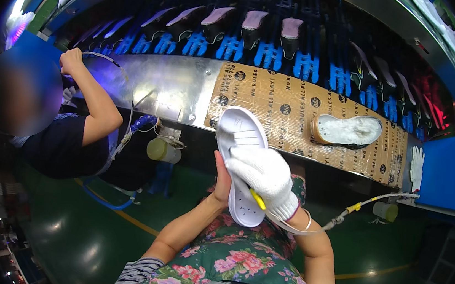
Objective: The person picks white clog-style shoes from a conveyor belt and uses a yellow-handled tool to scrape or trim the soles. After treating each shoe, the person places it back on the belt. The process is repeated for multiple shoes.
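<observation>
My left hand (223,181), bare, grips the edge of a white shoe sole (246,209), fingers hidden behind it. The sole is tilted upright in front of me, its hollow inner side showing. Over its middle lies my right hand (263,173) in a white knit glove, closed around a slim brush-like tool with a yellow end (258,199). The glove hides most of that tool, and the tip over the upper sole is blurred. A pale hose (335,222) runs past my right wrist to the bench's right end.
Another sole (350,130), filled with white material, lies on the cardboard-covered bench (298,105). Behind it, shoe parts (254,21) stand on a blue-lit rack. At left a co-worker's hand (72,62) holds a thin tube. A white glove (416,168) hangs beside the blue panel (450,171).
</observation>
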Motion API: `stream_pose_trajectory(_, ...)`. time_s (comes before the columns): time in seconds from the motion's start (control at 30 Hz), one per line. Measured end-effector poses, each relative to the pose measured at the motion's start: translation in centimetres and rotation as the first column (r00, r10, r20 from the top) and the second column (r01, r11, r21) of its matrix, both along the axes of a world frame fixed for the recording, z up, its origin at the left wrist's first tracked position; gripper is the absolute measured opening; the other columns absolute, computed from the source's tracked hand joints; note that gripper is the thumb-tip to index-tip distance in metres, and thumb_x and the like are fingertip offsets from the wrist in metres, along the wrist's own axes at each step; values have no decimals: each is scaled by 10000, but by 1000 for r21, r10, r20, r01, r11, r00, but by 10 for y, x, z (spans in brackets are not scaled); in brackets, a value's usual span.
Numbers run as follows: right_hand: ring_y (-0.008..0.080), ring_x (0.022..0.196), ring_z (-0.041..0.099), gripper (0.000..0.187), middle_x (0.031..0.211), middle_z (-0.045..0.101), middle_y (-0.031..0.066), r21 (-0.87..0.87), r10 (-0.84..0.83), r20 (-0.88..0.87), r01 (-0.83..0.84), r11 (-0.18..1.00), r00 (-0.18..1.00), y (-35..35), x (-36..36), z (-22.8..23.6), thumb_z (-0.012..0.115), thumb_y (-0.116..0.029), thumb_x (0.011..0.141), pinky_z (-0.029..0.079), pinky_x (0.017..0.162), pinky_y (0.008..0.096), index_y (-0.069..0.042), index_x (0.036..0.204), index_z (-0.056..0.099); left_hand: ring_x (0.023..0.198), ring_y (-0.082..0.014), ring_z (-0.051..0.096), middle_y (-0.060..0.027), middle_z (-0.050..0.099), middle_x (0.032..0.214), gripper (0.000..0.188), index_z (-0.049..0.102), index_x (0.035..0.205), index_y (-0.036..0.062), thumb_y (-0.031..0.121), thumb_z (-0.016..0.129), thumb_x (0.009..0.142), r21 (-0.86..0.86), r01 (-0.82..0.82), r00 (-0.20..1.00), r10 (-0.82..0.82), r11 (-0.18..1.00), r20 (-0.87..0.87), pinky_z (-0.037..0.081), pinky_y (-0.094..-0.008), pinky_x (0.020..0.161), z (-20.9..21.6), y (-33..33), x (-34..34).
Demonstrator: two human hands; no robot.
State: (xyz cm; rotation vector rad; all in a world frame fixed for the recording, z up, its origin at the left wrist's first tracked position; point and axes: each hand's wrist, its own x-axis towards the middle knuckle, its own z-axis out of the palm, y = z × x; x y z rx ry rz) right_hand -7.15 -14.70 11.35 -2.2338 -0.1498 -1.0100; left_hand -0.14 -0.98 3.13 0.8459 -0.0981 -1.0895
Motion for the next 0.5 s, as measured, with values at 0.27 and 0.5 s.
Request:
stream_pose_trajectory(0.27, 321, 991, 762, 384, 1109, 791, 131, 26, 2, 14, -2, 1000, 1000, -13, 2, -1, 855, -44, 721, 596, 852, 415, -91, 1097, 794, 1449, -283, 524, -137, 495, 1591, 1086, 306, 1660, 131, 929, 139, 943, -45, -5, 998, 2, 999, -66, 423, -452, 1223, 3, 4, 3)
stream_pose_trajectory(0.5, 323, 973, 769, 331, 1121, 799, 133, 233, 68, -68, -50, 971, 995, -21, -6, 7, 852, -32, 764, 598, 854, 402, -78, 1086, 794, 1483, -279, 482, -104, 475, 1624, 1085, 263, 1690, 155, 933, 172, 938, -69, -46, 999, 45, 997, -12, 384, -458, 1246, -4, 6, 17)
